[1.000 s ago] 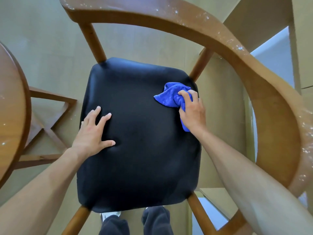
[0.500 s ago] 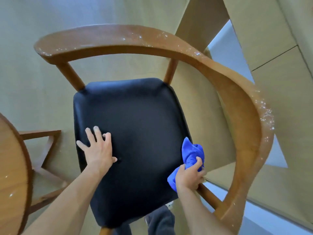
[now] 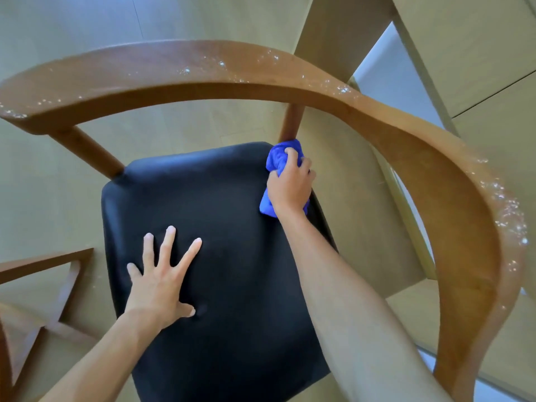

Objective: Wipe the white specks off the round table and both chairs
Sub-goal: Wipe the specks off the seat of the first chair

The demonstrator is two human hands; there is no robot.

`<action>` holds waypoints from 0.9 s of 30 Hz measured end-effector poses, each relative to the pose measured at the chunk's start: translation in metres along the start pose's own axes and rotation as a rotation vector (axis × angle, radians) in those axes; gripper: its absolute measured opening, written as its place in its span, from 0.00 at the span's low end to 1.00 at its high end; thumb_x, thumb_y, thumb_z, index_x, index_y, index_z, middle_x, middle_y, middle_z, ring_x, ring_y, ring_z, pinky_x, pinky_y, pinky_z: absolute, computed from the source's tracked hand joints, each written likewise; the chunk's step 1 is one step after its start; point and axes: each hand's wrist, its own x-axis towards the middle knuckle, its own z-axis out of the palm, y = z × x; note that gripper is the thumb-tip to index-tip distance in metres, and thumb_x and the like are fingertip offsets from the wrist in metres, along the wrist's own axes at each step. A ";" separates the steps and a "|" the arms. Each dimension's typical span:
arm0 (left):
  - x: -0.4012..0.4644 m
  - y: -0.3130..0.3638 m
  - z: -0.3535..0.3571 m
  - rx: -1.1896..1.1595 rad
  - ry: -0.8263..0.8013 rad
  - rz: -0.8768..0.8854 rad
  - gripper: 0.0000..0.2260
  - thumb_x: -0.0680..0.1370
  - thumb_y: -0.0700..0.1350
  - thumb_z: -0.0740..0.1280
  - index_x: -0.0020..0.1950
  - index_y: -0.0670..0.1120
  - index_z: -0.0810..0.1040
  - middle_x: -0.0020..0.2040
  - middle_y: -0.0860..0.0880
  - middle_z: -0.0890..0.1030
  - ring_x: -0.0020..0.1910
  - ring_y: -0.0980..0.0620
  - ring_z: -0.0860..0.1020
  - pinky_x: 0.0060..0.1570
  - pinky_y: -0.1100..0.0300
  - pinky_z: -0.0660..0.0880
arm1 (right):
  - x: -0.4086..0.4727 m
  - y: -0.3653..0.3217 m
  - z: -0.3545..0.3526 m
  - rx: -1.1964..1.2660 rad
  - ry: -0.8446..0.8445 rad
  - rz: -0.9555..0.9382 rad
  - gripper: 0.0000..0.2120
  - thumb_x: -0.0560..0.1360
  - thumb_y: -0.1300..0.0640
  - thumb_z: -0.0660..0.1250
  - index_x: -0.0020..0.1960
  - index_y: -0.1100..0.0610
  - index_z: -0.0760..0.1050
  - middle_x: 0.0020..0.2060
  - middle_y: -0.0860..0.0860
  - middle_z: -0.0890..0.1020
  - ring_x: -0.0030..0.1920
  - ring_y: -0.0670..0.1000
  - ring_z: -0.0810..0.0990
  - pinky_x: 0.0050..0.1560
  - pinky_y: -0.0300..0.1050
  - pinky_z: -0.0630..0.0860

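Note:
A wooden chair with a black padded seat (image 3: 220,227) fills the view from above. Its curved backrest rail (image 3: 203,71) carries white specks along the top and down the right arm (image 3: 504,216). My right hand (image 3: 290,184) grips a bunched blue cloth (image 3: 280,159) at the seat's far right corner, against the base of a back post (image 3: 291,123). My left hand (image 3: 162,280) rests flat on the seat with its fingers spread.
Wooden base struts of the round table (image 3: 43,265) show at the lower left. Pale wood floor (image 3: 58,198) lies under the chair. Beige cabinet panels (image 3: 464,53) and a pale grey gap stand at the upper right.
My right hand has carried the cloth from the seat's near right edge up to the far right corner by the back post. My left hand stays pressed on the seat. The view has shifted closer.

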 end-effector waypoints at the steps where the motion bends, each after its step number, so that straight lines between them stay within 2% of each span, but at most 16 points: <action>1: 0.000 0.000 0.000 -0.006 -0.004 -0.001 0.58 0.65 0.63 0.74 0.73 0.61 0.28 0.72 0.46 0.25 0.72 0.34 0.31 0.68 0.37 0.61 | 0.005 0.000 0.002 -0.035 -0.005 -0.018 0.24 0.76 0.60 0.62 0.71 0.53 0.65 0.67 0.57 0.68 0.60 0.62 0.69 0.47 0.49 0.70; 3: -0.002 0.000 0.000 -0.015 -0.010 -0.003 0.58 0.65 0.63 0.75 0.73 0.61 0.29 0.72 0.46 0.25 0.72 0.35 0.31 0.68 0.36 0.61 | 0.004 0.011 -0.002 -0.079 -0.020 -0.048 0.24 0.76 0.59 0.62 0.72 0.52 0.65 0.67 0.57 0.68 0.59 0.61 0.70 0.46 0.49 0.69; 5: -0.003 0.000 -0.003 -0.025 -0.011 0.000 0.57 0.65 0.63 0.75 0.74 0.62 0.30 0.72 0.47 0.25 0.72 0.35 0.31 0.68 0.36 0.60 | 0.000 0.027 -0.011 -0.067 -0.040 0.000 0.24 0.76 0.58 0.62 0.72 0.51 0.65 0.67 0.56 0.68 0.60 0.62 0.70 0.49 0.50 0.71; 8: -0.005 0.001 -0.007 -0.035 -0.025 -0.001 0.57 0.65 0.63 0.75 0.74 0.61 0.31 0.73 0.47 0.26 0.73 0.34 0.31 0.68 0.36 0.60 | -0.029 0.073 -0.029 0.011 -0.029 0.236 0.24 0.75 0.57 0.63 0.70 0.51 0.66 0.66 0.56 0.72 0.61 0.63 0.72 0.55 0.52 0.71; 12: -0.004 0.001 -0.009 -0.038 -0.027 0.000 0.57 0.65 0.63 0.74 0.74 0.61 0.31 0.73 0.46 0.25 0.72 0.34 0.31 0.68 0.35 0.59 | -0.103 0.143 -0.052 0.072 -0.039 0.569 0.19 0.74 0.58 0.62 0.64 0.51 0.69 0.59 0.55 0.77 0.54 0.61 0.78 0.55 0.53 0.75; 15: -0.004 0.000 -0.008 -0.024 -0.017 0.002 0.57 0.66 0.63 0.74 0.74 0.59 0.29 0.73 0.44 0.25 0.72 0.33 0.31 0.68 0.36 0.60 | -0.099 0.137 -0.047 0.094 0.011 0.634 0.17 0.73 0.60 0.61 0.62 0.53 0.70 0.57 0.56 0.78 0.52 0.61 0.78 0.53 0.53 0.76; 19: -0.003 0.001 -0.004 -0.004 -0.018 -0.001 0.58 0.67 0.63 0.73 0.68 0.57 0.22 0.72 0.44 0.24 0.72 0.32 0.30 0.68 0.37 0.60 | -0.043 0.083 -0.026 0.082 0.055 0.450 0.22 0.75 0.61 0.62 0.69 0.55 0.67 0.64 0.58 0.74 0.59 0.63 0.74 0.55 0.51 0.70; 23: -0.002 0.000 -0.003 -0.015 -0.028 -0.008 0.58 0.67 0.62 0.73 0.70 0.58 0.23 0.71 0.44 0.23 0.71 0.33 0.29 0.69 0.36 0.59 | -0.001 0.007 -0.004 0.027 0.037 0.097 0.24 0.75 0.61 0.62 0.71 0.55 0.66 0.66 0.58 0.70 0.60 0.62 0.71 0.54 0.50 0.70; 25: -0.002 0.000 -0.004 -0.021 -0.037 -0.010 0.57 0.67 0.61 0.74 0.73 0.60 0.27 0.71 0.45 0.23 0.71 0.33 0.29 0.69 0.35 0.58 | -0.020 -0.024 0.013 -0.021 -0.034 -0.164 0.24 0.73 0.61 0.65 0.69 0.54 0.70 0.63 0.57 0.72 0.54 0.62 0.73 0.50 0.52 0.73; 27: -0.004 0.000 -0.006 -0.026 -0.044 -0.012 0.57 0.67 0.60 0.74 0.73 0.61 0.28 0.72 0.45 0.23 0.72 0.33 0.29 0.69 0.35 0.58 | -0.056 -0.038 0.027 -0.086 -0.081 -0.496 0.26 0.65 0.62 0.71 0.62 0.54 0.76 0.56 0.56 0.77 0.43 0.60 0.75 0.39 0.50 0.76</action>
